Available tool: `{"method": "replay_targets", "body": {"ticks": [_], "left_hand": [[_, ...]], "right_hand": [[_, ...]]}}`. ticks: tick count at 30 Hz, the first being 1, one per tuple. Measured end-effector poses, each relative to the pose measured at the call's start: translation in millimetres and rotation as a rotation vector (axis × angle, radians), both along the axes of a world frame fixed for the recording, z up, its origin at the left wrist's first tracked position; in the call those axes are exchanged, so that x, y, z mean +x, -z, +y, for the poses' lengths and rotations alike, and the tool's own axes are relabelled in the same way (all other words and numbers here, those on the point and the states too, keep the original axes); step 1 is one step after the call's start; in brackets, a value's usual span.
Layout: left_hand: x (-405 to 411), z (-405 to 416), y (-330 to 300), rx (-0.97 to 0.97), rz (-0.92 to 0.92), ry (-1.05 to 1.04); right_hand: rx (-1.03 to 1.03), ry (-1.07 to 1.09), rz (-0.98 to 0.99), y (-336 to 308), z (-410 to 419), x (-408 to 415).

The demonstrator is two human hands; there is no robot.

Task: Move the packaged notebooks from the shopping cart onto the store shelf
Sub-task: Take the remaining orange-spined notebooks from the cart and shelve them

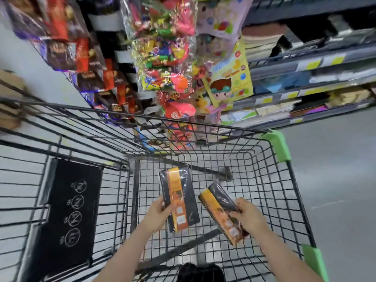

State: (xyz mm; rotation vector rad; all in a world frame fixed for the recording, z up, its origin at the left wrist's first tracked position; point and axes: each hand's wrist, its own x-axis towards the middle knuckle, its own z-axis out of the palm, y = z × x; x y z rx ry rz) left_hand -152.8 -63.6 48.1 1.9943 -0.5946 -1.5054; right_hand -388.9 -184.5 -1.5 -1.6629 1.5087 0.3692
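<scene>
Two packaged notebooks, black with an orange band under clear wrap, are held over the wire basket of the shopping cart. My left hand grips the left notebook by its left edge, nearly upright in the view. My right hand holds the right notebook from its right side, tilted with its top to the right. The store shelf with stacked notebooks and paper goods runs along the upper right, beyond the cart's far rim.
The cart has green corner guards and a black child-seat flap at the left. Hanging bags of wrapped sweets and chocolate packs fill the rack ahead. Grey aisle floor lies to the right. A dark object sits at the basket's near end.
</scene>
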Motion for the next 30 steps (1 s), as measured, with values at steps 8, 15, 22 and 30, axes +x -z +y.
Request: {"method": "replay_targets", "body": {"ticks": [8, 15, 22, 30], "left_hand": [[-26.3, -28.7, -120.6, -0.203, -0.156, 0.027], [-96.1, -77.1, -173.4, -0.358, -0.122, 0.014], [-230.2, -154.1, -191.4, -0.439, -0.178, 0.05], [-360.5, -242.1, -218.4, -0.474, -0.188, 0.082]], "right_hand": [[-0.136, 0.196, -0.377, -116.6, -36.9, -11.9], [-0.186, 0.378, -0.52, -180.8, -78.5, -90.8], [-0.195, 0.426, -0.639, -218.1, -152.5, -238.3], [-0.226, 0.457, -0.65, -256.6, -237.4, -375.5]]}}
